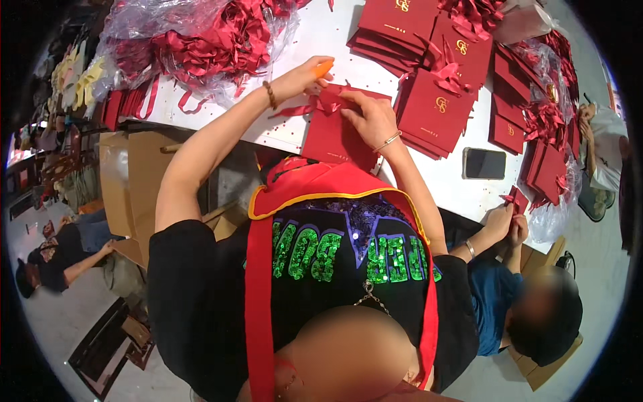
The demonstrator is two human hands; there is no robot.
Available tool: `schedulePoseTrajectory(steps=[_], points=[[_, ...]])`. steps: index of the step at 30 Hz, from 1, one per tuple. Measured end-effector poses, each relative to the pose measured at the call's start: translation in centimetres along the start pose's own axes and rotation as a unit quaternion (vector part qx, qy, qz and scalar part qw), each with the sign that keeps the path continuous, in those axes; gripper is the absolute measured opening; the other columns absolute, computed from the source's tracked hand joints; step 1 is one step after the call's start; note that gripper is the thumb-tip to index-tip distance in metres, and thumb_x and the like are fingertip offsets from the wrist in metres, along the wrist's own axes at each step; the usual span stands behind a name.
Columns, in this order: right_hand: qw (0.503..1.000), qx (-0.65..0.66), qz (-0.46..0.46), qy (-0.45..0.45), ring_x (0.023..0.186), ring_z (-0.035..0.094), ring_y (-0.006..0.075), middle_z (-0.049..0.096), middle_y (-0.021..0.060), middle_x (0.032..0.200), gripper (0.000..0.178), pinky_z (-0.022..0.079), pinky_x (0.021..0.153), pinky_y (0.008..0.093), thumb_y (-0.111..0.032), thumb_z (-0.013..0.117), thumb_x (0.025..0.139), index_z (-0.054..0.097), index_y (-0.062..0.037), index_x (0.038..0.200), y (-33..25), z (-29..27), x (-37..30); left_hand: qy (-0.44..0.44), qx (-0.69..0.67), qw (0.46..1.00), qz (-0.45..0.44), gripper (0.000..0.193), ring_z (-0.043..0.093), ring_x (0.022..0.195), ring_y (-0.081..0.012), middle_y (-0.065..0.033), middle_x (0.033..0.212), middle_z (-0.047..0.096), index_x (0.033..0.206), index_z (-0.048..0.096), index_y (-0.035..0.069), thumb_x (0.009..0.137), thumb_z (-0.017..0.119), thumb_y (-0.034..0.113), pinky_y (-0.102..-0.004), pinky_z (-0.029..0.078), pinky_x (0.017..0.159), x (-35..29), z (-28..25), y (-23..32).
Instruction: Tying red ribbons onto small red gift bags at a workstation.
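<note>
A dark red gift bag (338, 141) lies flat on the white table just in front of me, a red satin ribbon (295, 111) tied near its top edge with its tail trailing left. My left hand (301, 79) is curled round a small bright orange tool (323, 69) above the bag's upper left corner. The working end of that tool is hidden, so its kind does not show. Over the upper right of the bag, my right hand (372, 122) is bent, thumb and forefinger closed at the ribbon's knot.
Stacks of red bags (439, 110) with bows stand to the right, beside a black phone (484, 163). Loose red ribbons (221, 43) in clear plastic fill the far left. A co-worker's hands (506, 224) handle a red piece at the right edge. An open cardboard box (137, 187) stands left.
</note>
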State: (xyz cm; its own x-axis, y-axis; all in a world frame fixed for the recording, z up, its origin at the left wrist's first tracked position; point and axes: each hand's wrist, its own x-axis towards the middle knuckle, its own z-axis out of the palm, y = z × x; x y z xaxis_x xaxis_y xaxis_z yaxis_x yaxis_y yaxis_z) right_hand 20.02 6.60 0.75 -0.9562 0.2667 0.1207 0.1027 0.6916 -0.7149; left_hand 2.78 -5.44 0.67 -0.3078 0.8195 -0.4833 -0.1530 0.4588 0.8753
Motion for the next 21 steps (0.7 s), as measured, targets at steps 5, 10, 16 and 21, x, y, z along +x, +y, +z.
schedulePoseTrajectory(steps=[5, 10, 16, 21], points=[[0.999, -0.012, 0.04, -0.009, 0.076, 0.061, 0.0266, 0.064, 0.0111, 0.081, 0.025, 0.039, 0.069, 0.0358, -0.022, 0.06, 0.077, 0.061, -0.0112, 0.1, 0.1, 0.3, 0.4, 0.023, 0.36, 0.891, 0.274, 0.046, 0.042, 0.11, -0.027, -0.0102, 0.122, 0.045, 0.125, 0.043, 0.011, 0.085, 0.054, 0.03, -0.0327, 0.033, 0.095, -2.1, 0.2, -2.9], [0.999, -0.003, 0.044, -0.015, 0.073, 0.062, 0.0312, 0.063, 0.0164, 0.08, 0.029, 0.047, 0.065, 0.0361, -0.023, 0.063, 0.076, 0.061, -0.0089, 0.102, -0.5, -0.2, 0.4, 0.114, 0.198, 0.955, 0.191, 0.057, 0.049, 0.103, -0.0224, -0.0121, 0.114, 0.051, 0.123, 0.047, 0.011, 0.071, 0.07, 0.019, -0.0298, 0.04, 0.089, -3.2, 1.4, -3.8], [0.999, 0.01, 0.044, -0.001, 0.075, 0.062, 0.031, 0.064, 0.0159, 0.084, 0.029, 0.047, 0.066, 0.0355, -0.023, 0.063, 0.076, 0.061, -0.0105, 0.102, -0.1, 0.0, 0.2, 0.109, 0.33, 0.914, 0.208, 0.057, 0.051, 0.066, -0.0101, 0.0, 0.073, 0.056, 0.123, 0.046, 0.009, 0.071, 0.069, 0.012, -0.0242, 0.042, 0.062, -4.3, 1.0, -2.9], [0.995, -0.016, 0.096, -0.008, 0.079, 0.061, 0.0309, 0.064, 0.0139, 0.082, 0.028, 0.045, 0.071, 0.0403, -0.024, 0.061, 0.076, 0.062, -0.0125, 0.101, 1.1, 0.8, 0.2, 0.016, 0.184, 0.976, 0.117, 0.044, 0.046, 0.059, -0.005, 0.0025, 0.063, 0.049, 0.115, 0.053, 0.008, 0.074, 0.067, 0.016, -0.0221, 0.038, 0.054, -7.5, -3.2, -4.2]])
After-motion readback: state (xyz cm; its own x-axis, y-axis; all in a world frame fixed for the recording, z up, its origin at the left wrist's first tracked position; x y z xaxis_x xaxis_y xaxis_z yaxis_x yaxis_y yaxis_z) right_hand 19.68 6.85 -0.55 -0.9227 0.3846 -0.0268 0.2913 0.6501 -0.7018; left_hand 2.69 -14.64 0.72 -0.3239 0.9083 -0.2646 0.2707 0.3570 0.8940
